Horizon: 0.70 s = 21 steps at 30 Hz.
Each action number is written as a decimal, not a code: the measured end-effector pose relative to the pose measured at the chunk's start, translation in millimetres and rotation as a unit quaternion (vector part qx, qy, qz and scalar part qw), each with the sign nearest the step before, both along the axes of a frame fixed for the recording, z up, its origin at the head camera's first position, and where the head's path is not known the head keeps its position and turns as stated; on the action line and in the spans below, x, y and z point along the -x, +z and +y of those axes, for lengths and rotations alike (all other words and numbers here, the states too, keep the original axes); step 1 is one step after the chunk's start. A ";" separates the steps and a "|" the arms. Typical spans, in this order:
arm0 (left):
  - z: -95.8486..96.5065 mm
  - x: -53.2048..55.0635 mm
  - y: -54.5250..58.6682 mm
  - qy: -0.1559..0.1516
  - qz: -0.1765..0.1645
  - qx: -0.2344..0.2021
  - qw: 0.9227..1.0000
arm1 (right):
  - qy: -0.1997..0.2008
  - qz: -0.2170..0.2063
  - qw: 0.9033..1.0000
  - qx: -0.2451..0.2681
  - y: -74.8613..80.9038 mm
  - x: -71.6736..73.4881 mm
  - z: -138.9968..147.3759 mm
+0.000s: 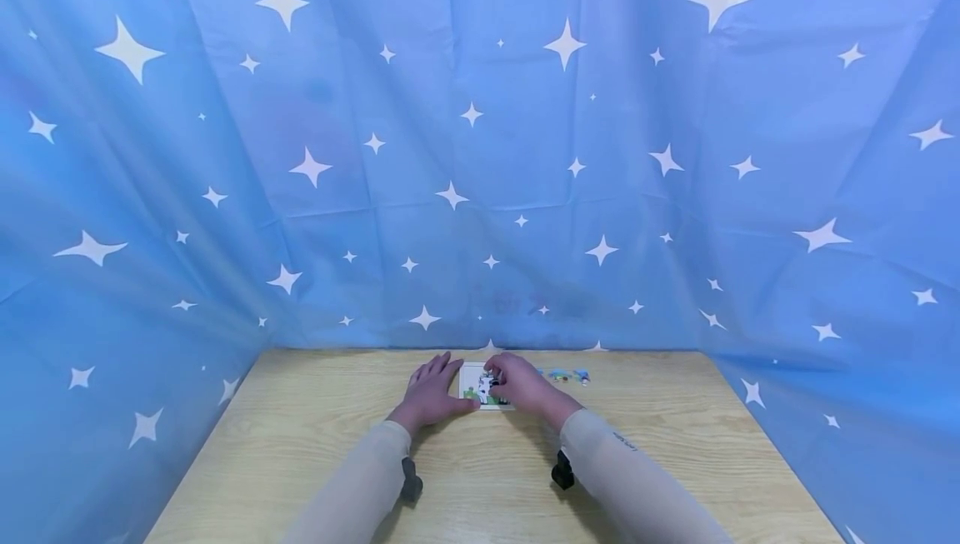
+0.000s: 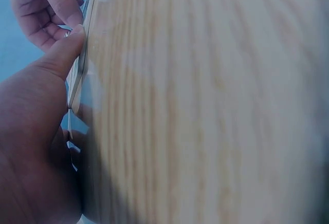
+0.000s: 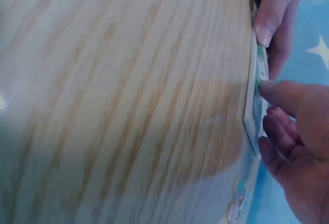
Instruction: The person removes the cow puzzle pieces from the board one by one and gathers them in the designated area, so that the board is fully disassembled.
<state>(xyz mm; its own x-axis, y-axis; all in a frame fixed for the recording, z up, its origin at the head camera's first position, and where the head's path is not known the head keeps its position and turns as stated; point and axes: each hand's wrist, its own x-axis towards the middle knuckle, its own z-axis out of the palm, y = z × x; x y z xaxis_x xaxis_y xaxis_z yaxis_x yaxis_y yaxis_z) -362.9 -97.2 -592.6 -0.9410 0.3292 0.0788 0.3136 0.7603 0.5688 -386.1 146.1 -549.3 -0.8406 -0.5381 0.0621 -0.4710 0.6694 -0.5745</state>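
Note:
A small puzzle board (image 1: pixel 466 373) with a pale frame and a picture of a black-and-white animal on green lies near the table's back edge. My left hand (image 1: pixel 433 392) rests at its left side with the fingers extended, and the thumb (image 2: pixel 69 47) presses on the near edge. Over the board's right half is my right hand (image 1: pixel 525 384), its thumb and index finger pinching a puzzle piece against the picture, mostly hidden by the fingers. In the right wrist view the right thumb (image 3: pixel 280 93) meets the board's surface, with the other fingers curled.
Several loose colourful puzzle pieces (image 1: pixel 559 375) lie on the table right of the board, beyond the right hand. The wooden table (image 1: pixel 480 477) ends at a blue curtain (image 1: pixel 517 152) with white stars. Dark wrist devices (image 1: pixel 411 481) sit below both sleeved forearms.

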 end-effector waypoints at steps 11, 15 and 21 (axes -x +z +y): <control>1.0 -1.5 1.4 0.001 -0.013 -0.001 1.000 | -0.002 0.061 0.998 -0.026 -2.1 -1.4 3.3; 0.6 0.6 -2.9 0.001 0.001 -0.004 1.000 | -0.005 0.057 0.998 -0.009 1.6 -1.9 5.9; 1.4 -3.2 1.4 0.003 0.002 -0.006 1.000 | -0.001 0.052 0.999 -0.001 9.5 -4.7 8.6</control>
<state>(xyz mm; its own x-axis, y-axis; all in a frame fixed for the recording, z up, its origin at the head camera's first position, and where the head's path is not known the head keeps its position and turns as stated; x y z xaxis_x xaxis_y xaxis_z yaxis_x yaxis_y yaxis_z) -359.7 -95.8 -591.3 -0.9423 0.3234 0.0867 0.3123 0.7551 0.5765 -381.4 154.7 -539.9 -0.8306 -0.5371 0.1471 -0.5266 0.6715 -0.5212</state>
